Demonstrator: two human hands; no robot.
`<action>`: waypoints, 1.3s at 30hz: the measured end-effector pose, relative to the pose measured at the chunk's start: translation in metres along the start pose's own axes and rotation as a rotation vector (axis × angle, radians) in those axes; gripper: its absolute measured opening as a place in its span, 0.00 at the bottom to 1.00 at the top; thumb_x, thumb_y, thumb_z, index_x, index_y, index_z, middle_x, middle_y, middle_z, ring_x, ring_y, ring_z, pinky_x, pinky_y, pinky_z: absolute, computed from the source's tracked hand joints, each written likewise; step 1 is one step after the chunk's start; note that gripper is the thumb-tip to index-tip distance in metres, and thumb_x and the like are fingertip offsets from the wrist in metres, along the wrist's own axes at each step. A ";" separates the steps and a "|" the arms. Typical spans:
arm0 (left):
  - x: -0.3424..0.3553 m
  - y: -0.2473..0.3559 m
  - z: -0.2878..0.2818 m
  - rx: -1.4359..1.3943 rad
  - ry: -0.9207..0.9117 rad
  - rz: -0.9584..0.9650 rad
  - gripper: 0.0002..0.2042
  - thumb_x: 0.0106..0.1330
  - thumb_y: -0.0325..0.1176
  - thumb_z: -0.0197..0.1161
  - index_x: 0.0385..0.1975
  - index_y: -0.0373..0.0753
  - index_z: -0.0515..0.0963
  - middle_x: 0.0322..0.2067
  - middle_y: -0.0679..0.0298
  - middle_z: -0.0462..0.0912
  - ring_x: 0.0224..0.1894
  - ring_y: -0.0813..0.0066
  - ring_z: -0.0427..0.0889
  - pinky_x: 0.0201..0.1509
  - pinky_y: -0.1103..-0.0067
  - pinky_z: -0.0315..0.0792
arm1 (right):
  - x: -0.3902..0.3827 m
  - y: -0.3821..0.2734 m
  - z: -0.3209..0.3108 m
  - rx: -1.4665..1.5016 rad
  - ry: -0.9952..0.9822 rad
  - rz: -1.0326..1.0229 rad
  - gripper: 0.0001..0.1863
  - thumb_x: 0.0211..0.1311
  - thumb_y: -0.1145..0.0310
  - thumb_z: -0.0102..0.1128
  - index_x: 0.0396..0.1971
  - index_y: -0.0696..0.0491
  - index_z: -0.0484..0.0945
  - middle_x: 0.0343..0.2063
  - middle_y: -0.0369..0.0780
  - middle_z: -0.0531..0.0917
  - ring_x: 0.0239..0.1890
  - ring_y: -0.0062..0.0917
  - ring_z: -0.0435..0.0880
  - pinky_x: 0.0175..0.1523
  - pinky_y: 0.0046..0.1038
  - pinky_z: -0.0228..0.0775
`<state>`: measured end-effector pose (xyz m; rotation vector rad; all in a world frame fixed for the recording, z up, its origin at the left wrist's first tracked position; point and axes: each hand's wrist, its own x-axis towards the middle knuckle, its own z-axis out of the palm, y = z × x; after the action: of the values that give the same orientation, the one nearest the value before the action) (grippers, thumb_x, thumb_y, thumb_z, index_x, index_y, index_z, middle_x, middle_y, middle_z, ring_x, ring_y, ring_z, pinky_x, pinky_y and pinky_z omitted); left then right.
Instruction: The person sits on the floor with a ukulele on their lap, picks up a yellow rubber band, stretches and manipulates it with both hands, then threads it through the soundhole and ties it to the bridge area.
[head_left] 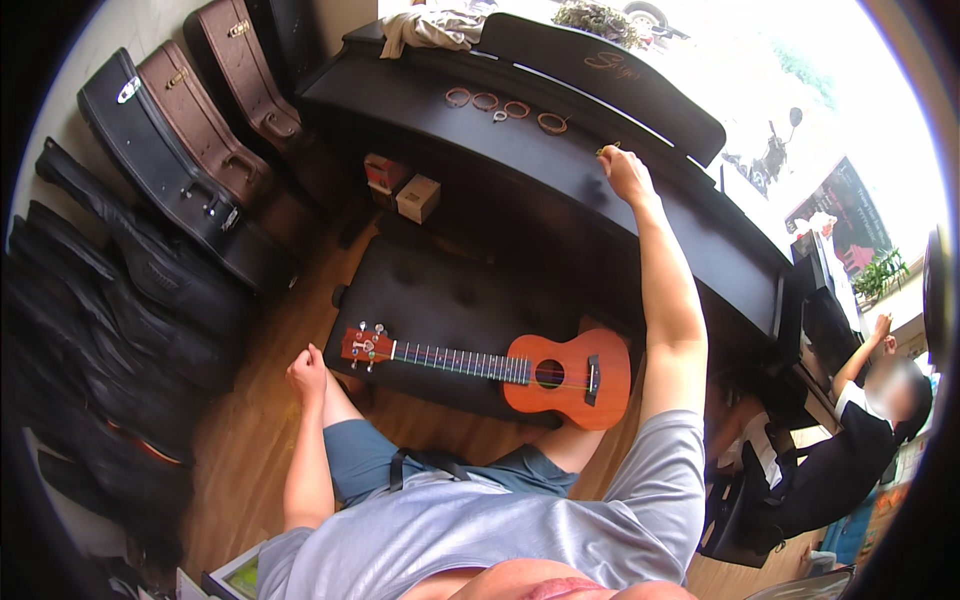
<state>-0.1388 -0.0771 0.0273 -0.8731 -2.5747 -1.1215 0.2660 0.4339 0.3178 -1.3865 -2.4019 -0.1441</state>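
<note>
My right hand (627,173) reaches far forward over the dark piano's closed lid, fingers pinched on a small yellowish loop (606,150) that is partly hidden by them. To its left, several thin copper-coloured coils (552,132) lie in a row on the lid, with a smaller pale ring (500,117) just in front of them. A reddish-brown ukulele (525,375) rests face up across the black padded bench, its headstock pointing left. Beside the headstock, near my left knee, my left hand (308,372) is closed; whatever may be inside is hidden.
The dark piano (400,90) spans the far side, with a cloth (430,30) on top. Two small boxes (418,198) sit beneath it. Instrument cases (160,160) and black soft bags (130,300) line the left. Another person (850,470) sits at the right.
</note>
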 end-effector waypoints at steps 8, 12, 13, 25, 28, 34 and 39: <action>0.000 0.010 0.001 0.014 0.018 -0.011 0.24 0.68 0.42 0.58 0.12 0.35 0.65 0.11 0.50 0.68 0.15 0.49 0.70 0.22 0.62 0.59 | 0.026 0.017 0.012 0.053 0.018 -0.026 0.12 0.65 0.62 0.57 0.35 0.54 0.85 0.42 0.46 0.82 0.43 0.45 0.84 0.51 0.42 0.76; 0.004 0.008 -0.002 0.011 -0.013 -0.042 0.23 0.68 0.42 0.59 0.11 0.37 0.67 0.12 0.52 0.71 0.18 0.46 0.73 0.23 0.59 0.62 | 0.026 0.011 0.026 -0.041 0.092 -0.013 0.13 0.67 0.63 0.56 0.32 0.57 0.84 0.45 0.49 0.78 0.43 0.47 0.84 0.51 0.43 0.77; 0.004 0.007 -0.001 0.014 -0.011 -0.037 0.23 0.68 0.42 0.59 0.11 0.37 0.67 0.12 0.51 0.71 0.18 0.46 0.73 0.23 0.59 0.62 | 0.026 0.012 0.030 -0.060 0.105 -0.008 0.14 0.67 0.63 0.56 0.32 0.57 0.84 0.44 0.50 0.78 0.43 0.47 0.84 0.51 0.43 0.77; 0.004 0.011 -0.005 -0.014 -0.024 -0.049 0.22 0.68 0.39 0.59 0.12 0.36 0.67 0.12 0.51 0.70 0.18 0.46 0.72 0.22 0.60 0.62 | 0.022 0.011 0.021 0.165 0.153 0.166 0.15 0.55 0.64 0.70 0.43 0.51 0.84 0.38 0.40 0.85 0.43 0.33 0.85 0.50 0.35 0.77; 0.005 0.015 -0.005 -0.020 -0.027 -0.047 0.22 0.68 0.40 0.59 0.12 0.36 0.67 0.12 0.51 0.71 0.18 0.46 0.73 0.22 0.60 0.62 | 0.020 -0.018 0.026 0.151 0.341 0.086 0.12 0.57 0.62 0.65 0.40 0.49 0.82 0.37 0.37 0.81 0.42 0.32 0.85 0.49 0.35 0.77; 0.005 0.008 0.000 0.020 -0.006 -0.053 0.23 0.67 0.42 0.59 0.11 0.37 0.67 0.12 0.52 0.72 0.18 0.47 0.74 0.22 0.60 0.63 | 0.061 -0.112 0.069 0.389 0.120 -0.151 0.15 0.62 0.63 0.63 0.47 0.50 0.83 0.38 0.45 0.85 0.45 0.38 0.84 0.52 0.37 0.75; 0.006 0.010 0.002 0.011 0.019 -0.044 0.23 0.66 0.41 0.60 0.11 0.37 0.67 0.12 0.51 0.72 0.18 0.46 0.74 0.23 0.59 0.63 | 0.087 -0.164 0.104 0.218 0.092 0.074 0.26 0.65 0.45 0.57 0.59 0.42 0.77 0.55 0.45 0.79 0.59 0.39 0.77 0.61 0.43 0.68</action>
<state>-0.1375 -0.0680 0.0341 -0.8031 -2.5938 -1.1208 0.0598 0.4480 0.2672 -1.3351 -2.2140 0.0705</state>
